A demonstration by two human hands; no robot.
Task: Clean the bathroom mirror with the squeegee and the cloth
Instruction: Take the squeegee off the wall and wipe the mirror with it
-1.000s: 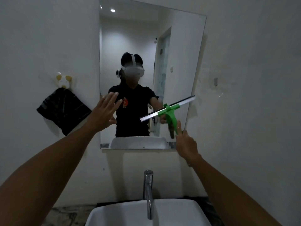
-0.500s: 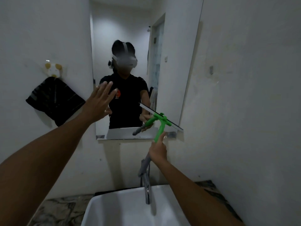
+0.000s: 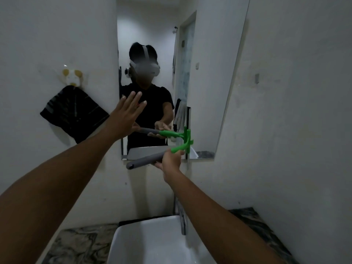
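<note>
The mirror (image 3: 209,73) hangs on the white wall above the sink. My right hand (image 3: 170,161) grips the squeegee (image 3: 182,145) by its grey handle. The green head is turned so the blade stands upright against the glass near the mirror's lower edge. My left hand (image 3: 126,116) is raised with fingers spread, palm toward the mirror's left edge, holding nothing. A dark striped cloth (image 3: 73,114) hangs from a wall hook to the left of the mirror.
A white sink basin (image 3: 152,242) sits below with a chrome tap (image 3: 181,214) partly hidden by my right forearm. A marbled counter (image 3: 76,244) flanks it. A white and yellow hook (image 3: 72,77) holds the cloth. A wall stands close on the right.
My right hand has swung the squeegee from a slanted blade to an upright one, with the handle now pointing left. The view has tilted down. My left hand stays raised and open.
</note>
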